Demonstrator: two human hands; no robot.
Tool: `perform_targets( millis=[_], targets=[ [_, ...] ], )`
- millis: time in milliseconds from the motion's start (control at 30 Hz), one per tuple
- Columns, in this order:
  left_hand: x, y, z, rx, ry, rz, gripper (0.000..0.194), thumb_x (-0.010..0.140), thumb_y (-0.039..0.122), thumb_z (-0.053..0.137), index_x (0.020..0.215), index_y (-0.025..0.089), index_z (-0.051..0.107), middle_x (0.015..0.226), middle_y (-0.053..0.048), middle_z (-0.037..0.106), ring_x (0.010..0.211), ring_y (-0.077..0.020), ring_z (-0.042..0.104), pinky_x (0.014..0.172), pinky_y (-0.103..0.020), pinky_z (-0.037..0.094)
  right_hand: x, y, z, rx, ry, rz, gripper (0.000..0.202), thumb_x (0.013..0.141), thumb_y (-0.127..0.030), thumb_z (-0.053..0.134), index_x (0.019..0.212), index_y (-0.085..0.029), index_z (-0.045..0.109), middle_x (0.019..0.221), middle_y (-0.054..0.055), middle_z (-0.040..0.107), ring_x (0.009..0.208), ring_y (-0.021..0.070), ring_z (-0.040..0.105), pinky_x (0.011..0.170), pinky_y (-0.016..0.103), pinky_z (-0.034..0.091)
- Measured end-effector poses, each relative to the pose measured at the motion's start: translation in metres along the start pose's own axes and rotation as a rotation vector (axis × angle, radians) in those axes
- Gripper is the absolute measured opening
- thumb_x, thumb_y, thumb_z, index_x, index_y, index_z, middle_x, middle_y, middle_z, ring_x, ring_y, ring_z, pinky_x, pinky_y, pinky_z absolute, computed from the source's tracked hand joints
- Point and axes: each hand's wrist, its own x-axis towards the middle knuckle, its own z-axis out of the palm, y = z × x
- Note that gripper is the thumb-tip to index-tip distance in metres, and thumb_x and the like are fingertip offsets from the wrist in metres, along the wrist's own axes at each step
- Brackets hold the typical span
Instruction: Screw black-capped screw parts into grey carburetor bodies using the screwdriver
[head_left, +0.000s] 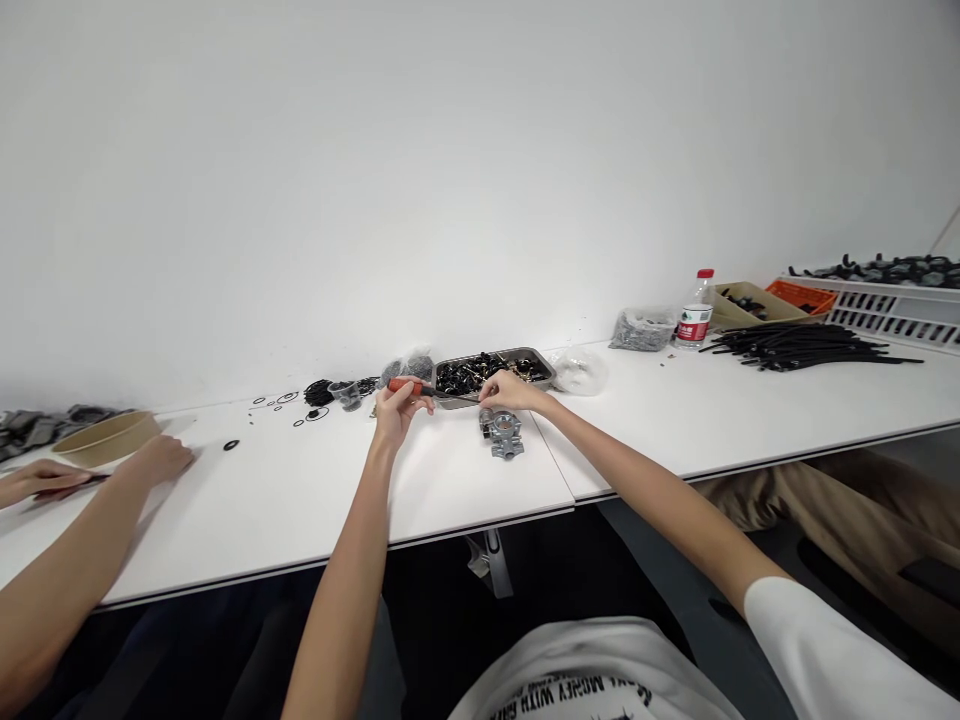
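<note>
I see the left hand (397, 408) gripping a red screwdriver (421, 388), the right hand (508, 388) at its tip; whether those fingers grip anything, I cannot tell. I'd hold the screwdriver steady there. The metal part (505, 436) sits on the desk (450, 485), nearer than the tray (550, 378).

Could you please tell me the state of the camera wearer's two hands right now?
Left hand: closed around the red-handled tool.
Right hand: fingers bent near the tool's far end; whether they grip anything cannot be told.
</note>
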Motion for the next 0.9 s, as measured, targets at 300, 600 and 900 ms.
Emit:
perform_targets(
  millis=[300,600,900],
  targets=[
    [0.0,0.001,0.003,-0.024,0.019,0.011,0.025,0.075,0.033,0.076,0.082,0.011,0.066,0.082,-0.011,0.07,0.054,-0.0176,0.065,0.049,-0.033,0.052,-0.011,0.002,-0.004,0.165,-0.041,0.068,0.02,0.075,-0.028,0.077,0.087,-0.013,0.08,0.083,0.007,0.076,0.073,0.0161,0.065,0.059,0.024,0.046],
    [0.005,0.001,-0.01,-0.112,0.159,-0.003,0.024,0.07,0.033,0.077,0.077,0.012,0.066,0.08,-0.009,0.07,0.051,-0.0159,0.062,0.046,-0.03,0.047,-0.042,0.002,-0.029,0.282,-0.355,0.022,0.063,0.074,-0.034,0.083,0.133,-0.025,0.063,0.14,0.009,0.059,0.128,0.0228,0.055,0.098,0.031,0.051],
    [0.007,0.0,-0.023,-0.167,0.209,-0.009,0.018,0.072,0.031,0.071,0.076,0.013,0.068,0.079,-0.008,0.07,0.054,-0.0146,0.061,0.05,-0.029,0.047,-0.053,-0.006,-0.009,0.002,-0.398,-0.114,0.063,0.068,-0.037,0.087,0.127,-0.03,0.067,0.139,0.007,0.054,0.128,0.0263,0.051,0.102,0.033,0.046]
  ],
)
